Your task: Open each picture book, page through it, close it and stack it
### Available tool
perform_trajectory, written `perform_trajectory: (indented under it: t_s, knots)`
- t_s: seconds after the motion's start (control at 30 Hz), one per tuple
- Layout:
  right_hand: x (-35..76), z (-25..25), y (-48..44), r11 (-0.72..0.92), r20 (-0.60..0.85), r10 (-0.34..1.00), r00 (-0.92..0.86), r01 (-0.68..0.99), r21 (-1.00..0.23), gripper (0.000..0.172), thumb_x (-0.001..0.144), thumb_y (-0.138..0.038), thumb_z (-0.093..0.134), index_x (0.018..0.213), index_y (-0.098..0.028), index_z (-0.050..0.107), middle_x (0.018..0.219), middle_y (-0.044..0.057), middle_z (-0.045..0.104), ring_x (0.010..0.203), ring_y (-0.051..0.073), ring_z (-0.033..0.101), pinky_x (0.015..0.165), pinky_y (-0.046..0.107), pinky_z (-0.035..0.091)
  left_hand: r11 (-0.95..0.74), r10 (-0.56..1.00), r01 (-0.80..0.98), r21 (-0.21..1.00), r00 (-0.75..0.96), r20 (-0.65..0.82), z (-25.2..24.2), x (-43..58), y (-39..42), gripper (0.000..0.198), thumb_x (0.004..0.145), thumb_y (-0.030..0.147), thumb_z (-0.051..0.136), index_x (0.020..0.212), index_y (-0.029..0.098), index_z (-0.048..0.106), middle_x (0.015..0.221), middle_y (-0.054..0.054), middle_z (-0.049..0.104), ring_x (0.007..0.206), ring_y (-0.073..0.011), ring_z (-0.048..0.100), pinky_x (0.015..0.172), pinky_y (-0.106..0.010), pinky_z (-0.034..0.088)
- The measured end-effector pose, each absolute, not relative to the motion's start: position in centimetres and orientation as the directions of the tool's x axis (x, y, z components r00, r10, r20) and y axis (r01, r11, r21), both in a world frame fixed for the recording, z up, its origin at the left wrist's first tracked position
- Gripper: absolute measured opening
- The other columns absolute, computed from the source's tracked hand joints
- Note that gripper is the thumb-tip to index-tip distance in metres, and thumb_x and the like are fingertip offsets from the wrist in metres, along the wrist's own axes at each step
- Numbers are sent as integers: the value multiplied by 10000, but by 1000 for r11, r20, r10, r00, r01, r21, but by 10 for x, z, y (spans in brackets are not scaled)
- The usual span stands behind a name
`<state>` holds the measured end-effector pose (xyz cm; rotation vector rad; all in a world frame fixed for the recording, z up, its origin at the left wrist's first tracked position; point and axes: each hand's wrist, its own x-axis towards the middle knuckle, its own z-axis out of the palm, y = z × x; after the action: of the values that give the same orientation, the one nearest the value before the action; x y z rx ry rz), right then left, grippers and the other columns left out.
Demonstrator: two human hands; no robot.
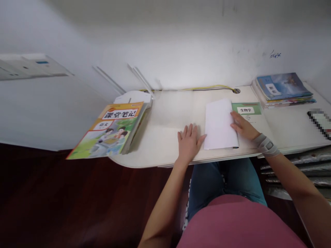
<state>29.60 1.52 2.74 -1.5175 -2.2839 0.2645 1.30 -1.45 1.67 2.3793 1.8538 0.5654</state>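
The left hand (188,143), fingers fanned and palm down, lies on the white, round-cornered surface (147,148), its fingertips at the near edge of a pale, translucent rectangular sheet (170,108). The right hand (244,125) touches the right edge of a plain white paper rectangle (219,125) with fingers extended; whether it pinches that edge, I cannot tell. This rectangle stands just right of the left hand, near the surface's front edge, and overlaps the left side of a green-and-white paper biology book (252,117). Room for moving shows between the sheet and an orange-and-green illustrated paper booklet (111,129) at left, which appears to overhang the surface's left end, and between the book and a dark-edged phone (320,122) at far right.
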Motion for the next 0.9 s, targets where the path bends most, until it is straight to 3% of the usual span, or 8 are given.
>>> perform_trajectory:
  t_s: [0.1, 0.17, 0.23, 0.3, 0.4, 0.53, 0.9]
  knots:
    - [300, 12, 13, 406, 184, 913, -364, 857, -319, 658, 940, -464, 348, 1503, -158, 199, 1532, 156, 290, 1416, 242, 262, 1102, 497, 296, -330, 911, 889, 317, 212, 354, 35, 38, -20, 534, 936, 476, 374, 1390, 202, 435, 1475, -146, 406, 1426, -327, 225, 1125, -633, 96]
    - [294, 8, 12, 426, 180, 903, -389, 862, -274, 673, 935, -479, 357, 1502, -153, 200, 1541, 159, 265, 1427, 239, 232, 1100, 505, 280, -444, 876, 812, 379, 306, 372, 45, 67, -19, 536, 964, 449, 294, 1423, 188, 383, 1510, -138, 350, 1439, -284, 197, 1145, -567, 149]
    - [290, 8, 12, 428, 183, 902, -392, 867, -254, 651, 943, -461, 329, 1493, -128, 225, 1541, 167, 259, 1426, 234, 235, 1097, 490, 283, -504, 862, 743, 440, 401, 309, 48, 99, -13, 606, 967, 479, 233, 1454, 129, 315, 1542, -167, 261, 1447, -275, 164, 1143, -509, 212]
    - [292, 10, 10, 401, 178, 914, -366, 884, -239, 617, 953, -421, 293, 1481, -105, 256, 1523, 177, 299, 1412, 236, 273, 1086, 469, 304, -460, 885, 757, 465, 432, 172, 45, 125, -5, 694, 954, 529, 219, 1462, 60, 274, 1542, -221, 216, 1443, -309, 156, 1135, -506, 233]
    - [307, 12, 5, 312, 150, 944, -293, 941, -128, 569, 960, -396, 281, 1444, -104, 347, 1483, 181, 377, 1384, 272, 325, 1079, 485, 306, -375, 913, 828, 416, 409, 9, 33, 142, 5, 780, 929, 591, 208, 1471, 31, 244, 1533, -256, 202, 1429, -372, 154, 1128, -551, 204]
    - [329, 11, -5, 231, 143, 962, -234, 972, 39, 568, 962, -449, 276, 1405, -125, 421, 1489, 175, 370, 1372, 324, 332, 1069, 516, 304, -385, 910, 859, 339, 413, -14, 22, 135, 11, 815, 907, 635, 203, 1484, 60, 232, 1534, -239, 216, 1428, -385, 145, 1132, -560, 181]
    - [335, 4, -6, 250, 167, 951, -259, 965, 73, 584, 958, -488, 294, 1418, -149, 410, 1487, 166, 377, 1369, 316, 335, 1069, 509, 302, -352, 934, 928, 120, 357, -26, 16, 122, 1, 829, 913, 623, 160, 1465, 14, 265, 1526, -260, 217, 1413, -422, 151, 1128, -561, 175]
